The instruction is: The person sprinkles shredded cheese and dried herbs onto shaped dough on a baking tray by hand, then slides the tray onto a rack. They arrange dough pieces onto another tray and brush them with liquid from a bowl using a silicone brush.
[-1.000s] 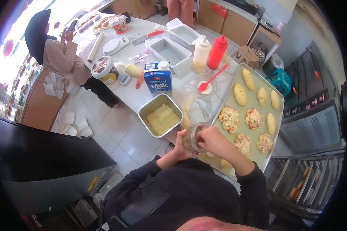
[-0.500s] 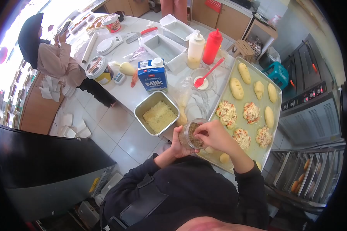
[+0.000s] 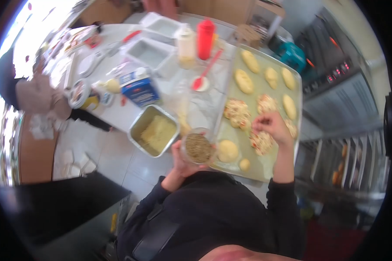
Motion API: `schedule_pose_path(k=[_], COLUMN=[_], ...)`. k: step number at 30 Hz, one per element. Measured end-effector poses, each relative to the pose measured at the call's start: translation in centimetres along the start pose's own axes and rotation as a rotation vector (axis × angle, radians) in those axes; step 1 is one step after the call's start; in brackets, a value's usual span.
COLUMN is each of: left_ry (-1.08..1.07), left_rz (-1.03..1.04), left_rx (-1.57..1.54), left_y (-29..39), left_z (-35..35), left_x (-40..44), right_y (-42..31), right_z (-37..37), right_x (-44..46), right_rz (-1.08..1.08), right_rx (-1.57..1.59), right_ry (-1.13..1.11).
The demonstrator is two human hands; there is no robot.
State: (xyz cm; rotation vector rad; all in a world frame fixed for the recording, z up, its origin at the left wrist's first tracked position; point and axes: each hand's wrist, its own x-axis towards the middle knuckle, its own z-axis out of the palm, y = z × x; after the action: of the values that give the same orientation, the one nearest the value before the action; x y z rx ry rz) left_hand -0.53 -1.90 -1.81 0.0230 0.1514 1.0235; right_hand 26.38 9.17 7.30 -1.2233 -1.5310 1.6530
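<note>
My left hand (image 3: 181, 162) is wrapped around a clear jar (image 3: 188, 152), its open mouth tilted up and showing brownish-green dried herbs (image 3: 198, 148). Over the baking tray (image 3: 259, 167), my right hand (image 3: 270, 126) hovers with its fingertips pinched together; any herbs in the pinch are too small and blurred to see. Just below the fingers lies a round dough piece with shredded cheese and red sauce (image 3: 261, 142). Another topped piece (image 3: 237, 113) is to its left, and others are partly behind the hand. Plain dough pieces (image 3: 244, 81) also lie on the tray.
A metal tin of grated cheese (image 3: 154, 130) stands left of the jar. Behind it are a milk carton (image 3: 139, 89), a white squeeze bottle (image 3: 186, 45), a red squeeze bottle (image 3: 205, 39) and a red spatula (image 3: 209, 67). An oven (image 3: 335, 91) is at right; a person (image 3: 39, 91) stands at left.
My right hand has left the jar's mouth and moved right, over the topped dough on the tray. The jar stays in my left hand. The whole view has shifted and blurred.
</note>
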Motion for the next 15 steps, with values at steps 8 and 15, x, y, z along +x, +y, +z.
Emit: schedule_pose_path(k=[8, 15], left_ry=[0.068, 0.079], left_rz=[-0.001, -0.005], left_rx=[0.030, 0.021], left_y=[0.1, 0.3], left_z=[0.1, 0.7], left_x=[0.7, 1.0], right_y=[4.0, 6.5], right_z=[-5.3, -2.8], right_x=[1.1, 5.8], right_rz=[0.066, 0.136], right_rx=[-0.118, -0.403], right_ry=[0.275, 0.266])
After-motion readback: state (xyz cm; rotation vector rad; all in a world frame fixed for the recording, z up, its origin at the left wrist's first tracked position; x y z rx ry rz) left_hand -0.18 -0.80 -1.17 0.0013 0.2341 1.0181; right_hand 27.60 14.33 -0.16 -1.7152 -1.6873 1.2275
